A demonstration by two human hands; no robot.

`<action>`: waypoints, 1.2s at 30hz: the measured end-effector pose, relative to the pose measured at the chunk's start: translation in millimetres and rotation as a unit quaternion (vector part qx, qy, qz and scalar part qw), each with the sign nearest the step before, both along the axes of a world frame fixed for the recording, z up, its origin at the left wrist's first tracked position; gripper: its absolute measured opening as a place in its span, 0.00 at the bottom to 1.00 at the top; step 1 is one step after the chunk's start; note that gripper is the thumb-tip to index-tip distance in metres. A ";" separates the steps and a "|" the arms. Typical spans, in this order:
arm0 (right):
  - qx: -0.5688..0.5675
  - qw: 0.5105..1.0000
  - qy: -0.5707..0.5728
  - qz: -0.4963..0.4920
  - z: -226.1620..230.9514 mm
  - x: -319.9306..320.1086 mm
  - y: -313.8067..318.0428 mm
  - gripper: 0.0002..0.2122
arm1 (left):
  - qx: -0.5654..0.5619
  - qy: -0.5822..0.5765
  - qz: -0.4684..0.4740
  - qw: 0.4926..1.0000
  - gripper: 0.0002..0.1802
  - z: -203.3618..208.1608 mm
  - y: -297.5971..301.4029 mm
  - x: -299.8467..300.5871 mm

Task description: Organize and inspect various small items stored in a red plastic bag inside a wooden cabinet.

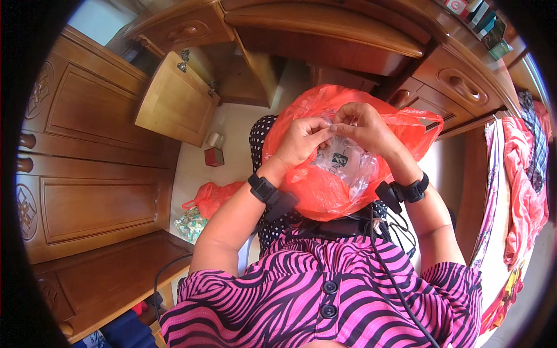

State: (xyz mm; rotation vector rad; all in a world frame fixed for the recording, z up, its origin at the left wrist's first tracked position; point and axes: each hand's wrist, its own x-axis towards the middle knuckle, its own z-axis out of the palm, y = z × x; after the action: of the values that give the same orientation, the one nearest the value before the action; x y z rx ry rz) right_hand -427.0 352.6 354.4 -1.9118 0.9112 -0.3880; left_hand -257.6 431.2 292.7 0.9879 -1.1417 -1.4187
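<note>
A large, thin red plastic bag (322, 194) lies open on my lap, over polka-dot fabric. Inside it is a clear plastic bag (353, 168) with a dark printed mark. My left hand (303, 139) is closed, thumb and fingers pinching the clear bag's gathered upper edge. Right against it, my right hand (366, 129) pinches the same edge with bent fingers. The fingertips of both hands meet above the bag's middle. What lies within the clear bag cannot be made out. One red handle loop spreads out past my right wrist.
A cabinet door (177, 98) hangs open ahead on the left. On the floor are a small dark red box (214, 156), a clear container (215, 140) and another red bag (214, 200). A wooden desk (325, 29) stands ahead; clothes (522, 191) lie at right. Cables hang near my waist.
</note>
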 end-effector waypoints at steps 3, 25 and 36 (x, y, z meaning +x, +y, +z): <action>-0.008 1.000 -0.014 0.004 -1.6 -0.4 -0.5 0.07 | -0.011 -0.009 0.001 1.000 0.09 -0.7 0.5 0.6; 0.109 0.980 -0.152 -0.071 3.5 -22.2 -4.0 0.06 | 0.007 0.092 0.090 0.992 0.05 2.7 0.4 -6.0; -0.135 0.987 -0.072 -0.059 6.4 1.1 15.3 0.06 | -0.140 -0.054 0.095 0.984 0.16 -2.3 -2.6 -9.1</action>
State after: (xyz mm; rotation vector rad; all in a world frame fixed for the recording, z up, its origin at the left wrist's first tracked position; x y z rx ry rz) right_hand -425.9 367.8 360.8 -2.0471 0.9142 -0.7418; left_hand -266.7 428.6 290.4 0.9518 -1.2516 -1.0322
